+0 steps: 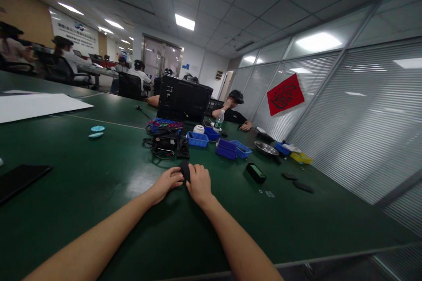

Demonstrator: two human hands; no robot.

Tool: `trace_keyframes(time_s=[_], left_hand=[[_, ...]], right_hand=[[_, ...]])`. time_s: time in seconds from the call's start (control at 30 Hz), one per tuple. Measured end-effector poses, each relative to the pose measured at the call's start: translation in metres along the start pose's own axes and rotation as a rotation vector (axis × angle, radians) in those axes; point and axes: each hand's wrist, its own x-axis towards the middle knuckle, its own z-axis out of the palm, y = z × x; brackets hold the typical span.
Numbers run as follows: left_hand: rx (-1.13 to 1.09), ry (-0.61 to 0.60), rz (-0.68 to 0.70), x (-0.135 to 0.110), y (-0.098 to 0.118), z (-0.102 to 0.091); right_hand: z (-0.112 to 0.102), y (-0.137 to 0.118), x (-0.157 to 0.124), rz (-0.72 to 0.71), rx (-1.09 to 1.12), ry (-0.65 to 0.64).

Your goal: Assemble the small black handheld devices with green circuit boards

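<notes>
Both my hands meet on the green table [99, 171] around a small black object [185, 169]. My left hand [168, 181] grips it from the left with its fingers curled. My right hand [198, 181] closes over it from the right. Most of the object is hidden between the fingers, so I cannot make out what it is. Both forearms reach in from the lower edge.
Beyond my hands lie a black device with tangled cables [164, 142], several blue bins [198, 139], a black monitor back [183, 98], a metal bowl [266, 148] and a small black box [256, 172]. A seated person [234, 112] faces the table. A dark tablet [20, 178] lies at left.
</notes>
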Motion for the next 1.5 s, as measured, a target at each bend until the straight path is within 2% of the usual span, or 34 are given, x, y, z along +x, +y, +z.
trace_keyframes(time_s=[0.1,0.27,0.57,0.77,0.87,1.0,1.07,1.13,1.2,1.27,1.37,1.5], left_hand=[[-0.162,0.031,-0.05,-0.002,0.002,0.001],[-0.175,0.095,-0.059,0.0,0.002,0.0],[0.035,0.088,-0.006,-0.002,0.003,0.003],[0.237,0.121,0.054,0.001,0.0,-0.001],[0.3,0.142,0.064,0.0,0.002,0.0],[0.278,0.163,0.042,-0.003,0.009,0.004],[0.24,0.156,0.014,-0.005,0.014,0.005],[0.181,0.14,-0.01,-0.007,0.017,0.005],[0.117,0.128,-0.021,-0.008,0.019,0.004],[0.073,0.11,-0.028,-0.009,0.02,0.004],[0.06,0.066,-0.028,-0.011,0.021,0.004],[0.089,-0.002,-0.024,-0.012,0.022,0.005]], right_hand=[[-0.002,-0.008,-0.002,-0.072,0.001,0.026],[-0.003,-0.009,-0.003,-0.163,0.122,0.055],[0.006,0.0,0.0,-0.115,0.514,0.163],[0.004,0.002,0.0,-0.114,0.673,0.167],[0.005,0.001,0.0,-0.067,0.77,0.168],[0.009,0.0,0.001,0.03,0.864,0.137],[0.012,0.001,0.002,0.136,0.916,0.156],[0.017,0.005,0.004,0.303,0.987,0.177],[0.023,0.009,0.007,0.474,1.112,0.114],[0.028,0.014,0.009,0.572,1.281,-0.017],[0.032,0.015,0.01,0.554,1.519,-0.182],[0.03,0.011,0.008,0.495,1.664,-0.257]])
